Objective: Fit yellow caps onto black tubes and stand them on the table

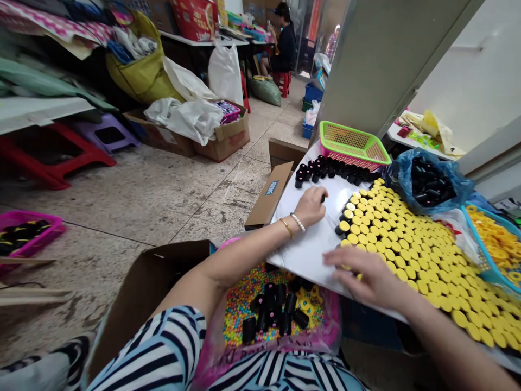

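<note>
My left hand [311,206], with a bead bracelet and a gold bangle at its wrist, is closed over the white table [299,239]. A bit of a small black cylinder [323,199] shows at its fingertips. Blurred by motion, my right hand [368,274] hovers at the table's front edge with fingers apart and nothing visible in them. Beside it stand many black cylinders with yellow tops [394,244], packed close together. A row of black cylinders with pink dots [321,167] lines the far edge. More black cylinders [271,309] lie on coloured beads [236,312] in my lap.
A green and pink basket [354,144] stands at the table's far end. To its right are a blue bag of black pieces [431,179] and a blue basket of yellow rings [494,239]. Cardboard boxes [222,138] sit on the floor. A person [283,43] sits farther back.
</note>
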Demonstrator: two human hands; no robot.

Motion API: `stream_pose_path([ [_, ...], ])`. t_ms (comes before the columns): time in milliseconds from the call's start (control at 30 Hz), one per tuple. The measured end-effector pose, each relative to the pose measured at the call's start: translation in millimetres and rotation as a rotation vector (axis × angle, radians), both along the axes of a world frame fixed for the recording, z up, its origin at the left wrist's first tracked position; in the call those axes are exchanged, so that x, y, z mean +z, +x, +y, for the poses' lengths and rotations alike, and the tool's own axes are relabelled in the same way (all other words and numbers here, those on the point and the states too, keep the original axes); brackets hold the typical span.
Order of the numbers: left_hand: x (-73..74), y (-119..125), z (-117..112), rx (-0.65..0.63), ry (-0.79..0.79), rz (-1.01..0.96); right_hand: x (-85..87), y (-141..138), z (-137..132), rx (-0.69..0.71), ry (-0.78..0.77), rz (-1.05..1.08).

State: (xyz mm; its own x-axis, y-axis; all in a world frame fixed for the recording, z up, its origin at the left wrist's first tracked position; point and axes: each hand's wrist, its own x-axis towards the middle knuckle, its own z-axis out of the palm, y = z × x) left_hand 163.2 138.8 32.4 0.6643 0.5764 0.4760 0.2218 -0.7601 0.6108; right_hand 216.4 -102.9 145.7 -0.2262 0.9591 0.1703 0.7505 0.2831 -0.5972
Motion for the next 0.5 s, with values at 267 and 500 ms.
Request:
stream_pose_path([
  [267, 2.4, -7, 107, 0.43, -0.42, -0.425, -20.8, 98, 260, -0.872, 0.061, -0.09],
  [500, 6.6, 52, 164, 0.227, -0.524, -0.362, -77.4, 114, 312, -1.253, 0.081, -0.1],
])
